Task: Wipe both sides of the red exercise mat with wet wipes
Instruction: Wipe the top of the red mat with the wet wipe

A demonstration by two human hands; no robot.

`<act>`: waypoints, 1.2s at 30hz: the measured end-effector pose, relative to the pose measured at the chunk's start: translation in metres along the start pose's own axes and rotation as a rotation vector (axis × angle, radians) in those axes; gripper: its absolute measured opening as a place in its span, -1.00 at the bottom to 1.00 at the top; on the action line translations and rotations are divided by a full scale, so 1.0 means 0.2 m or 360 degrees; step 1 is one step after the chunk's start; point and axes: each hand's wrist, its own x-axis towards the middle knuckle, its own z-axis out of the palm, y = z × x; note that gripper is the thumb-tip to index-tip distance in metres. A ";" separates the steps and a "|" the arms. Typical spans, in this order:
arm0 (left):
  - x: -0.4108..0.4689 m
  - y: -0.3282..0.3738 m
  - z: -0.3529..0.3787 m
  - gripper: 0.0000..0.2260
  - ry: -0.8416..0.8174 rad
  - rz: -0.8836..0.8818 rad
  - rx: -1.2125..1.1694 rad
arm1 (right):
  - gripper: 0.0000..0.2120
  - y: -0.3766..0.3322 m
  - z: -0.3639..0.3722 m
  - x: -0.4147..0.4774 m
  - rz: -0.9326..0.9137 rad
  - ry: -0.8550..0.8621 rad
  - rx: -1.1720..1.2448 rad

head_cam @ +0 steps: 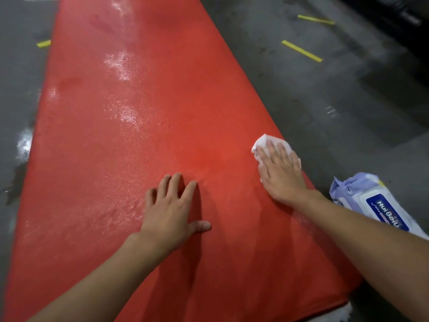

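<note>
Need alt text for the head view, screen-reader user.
Right hand presses a white wet wipe flat on a red exercise mat near its right edge; left hand rests open on the mat. A wipes pack lies on the grey floor beside it.

Left hand [170, 211]: palm down, fingers spread, thumb out to the side.
Right hand [281, 173]: palm down, fingers straight, forearm stretched forward.
</note>
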 end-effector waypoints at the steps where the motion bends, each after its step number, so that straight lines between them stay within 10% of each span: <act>1: 0.00 0.00 0.01 -0.11 0.0007 -0.0025 0.0020 | -0.47 -0.01 0.03 -0.07 -0.0122 0.0018 -0.0024; 5: 0.00 0.00 0.01 -0.11 0.0010 -0.0004 0.0070 | -0.40 0.10 0.00 -0.10 -0.0567 -0.0195 -0.0221; 9: 0.00 -0.02 0.02 -0.10 -0.0017 -0.0003 0.0126 | -0.45 0.00 -0.03 0.04 -0.0043 -0.0071 -0.0088; 14: 0.01 -0.02 0.00 -0.10 -0.0034 -0.0005 0.0113 | -0.49 0.01 0.03 -0.10 -0.0689 -0.0154 -0.0149; 18: 0.00 -0.03 0.01 -0.11 -0.0039 0.0014 0.0097 | -0.49 -0.01 -0.02 0.04 -0.0182 -0.0101 -0.0099; 24: 0.00 -0.03 0.00 -0.11 -0.0082 0.0036 0.0036 | -0.47 -0.06 0.03 -0.16 -0.0783 -0.0225 -0.0139; 29: -0.02 -0.13 -0.01 -0.06 -0.0211 0.0166 -0.0120 | -0.48 -0.13 0.00 0.04 -0.0313 -0.0095 -0.0131; 36: -0.03 -0.16 -0.04 0.04 -0.0254 0.0196 -0.0197 | -0.49 -0.13 0.02 -0.06 -0.0699 -0.0189 -0.0197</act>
